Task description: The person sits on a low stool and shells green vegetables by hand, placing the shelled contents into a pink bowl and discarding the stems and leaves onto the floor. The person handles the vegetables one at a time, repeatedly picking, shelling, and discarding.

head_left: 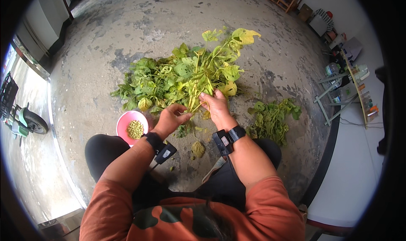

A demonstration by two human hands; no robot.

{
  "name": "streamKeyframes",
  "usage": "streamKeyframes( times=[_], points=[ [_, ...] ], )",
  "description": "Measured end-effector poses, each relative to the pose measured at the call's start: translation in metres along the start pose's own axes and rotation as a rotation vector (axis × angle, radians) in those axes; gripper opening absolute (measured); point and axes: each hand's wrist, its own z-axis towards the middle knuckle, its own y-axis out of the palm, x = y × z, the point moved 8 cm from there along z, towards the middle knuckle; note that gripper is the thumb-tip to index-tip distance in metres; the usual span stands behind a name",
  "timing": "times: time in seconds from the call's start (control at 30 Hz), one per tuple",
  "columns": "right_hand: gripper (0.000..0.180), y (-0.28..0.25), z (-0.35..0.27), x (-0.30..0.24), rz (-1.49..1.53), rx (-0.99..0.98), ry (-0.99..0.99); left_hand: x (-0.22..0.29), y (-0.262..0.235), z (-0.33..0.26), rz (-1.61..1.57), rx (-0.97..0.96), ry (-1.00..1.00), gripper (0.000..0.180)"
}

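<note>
- Person sits low over a concrete floor [105,42], knees apart, so the work sits between the legs within easy reach of both hands.
- Each wrist carries a strapped black device; they sit clear of the fingers and don't interfere with the grip.
- Loose yellowed leaf [197,149] and small scraps lie on the floor just in front of the knees, looks like dropped waste.
- Pink bowl [124,121] sits near-left, just beside the left knee, holding a small heap of pale green beans [135,129]. Likely placed there so the left hand has a short drop into it.
- Left hand [170,119] is curled, fingertips pinched at the lower stems of the leafy stalk [203,78]; what exactly sits between the fingers is too small to tell.
- Right hand [216,107] is clamped around the same stalk's stem bundle, holding it up off the floor with the leaves fanning away, which steadies it for the left hand to work on.
- Small heap of green plants [272,116] lies right of the right wrist, apart from the main supply.
- Big pile of leafy plants [156,82] lies just beyond the hands, centre-left, the held stalk overlapping its right side.
- Far right: cluttered rack [347,84]; far left: parked scooter [21,120].
</note>
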Motion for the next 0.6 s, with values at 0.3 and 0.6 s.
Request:
streamKeyframes(
  times=[0.3, 0.6],
  points=[
    [0.083, 0.0, 0.034, -0.018, -0.852, -0.038, -0.28, -0.058, 0.022, 0.01, -0.598, -0.074, -0.4, 0.019],
    [0.03, 0.007, 0.028, 0.062, -0.635, -0.23, 0.167, -0.068, 0.026, 0.027, -1.002, -0.239, -0.429, 0.033]
  ],
)
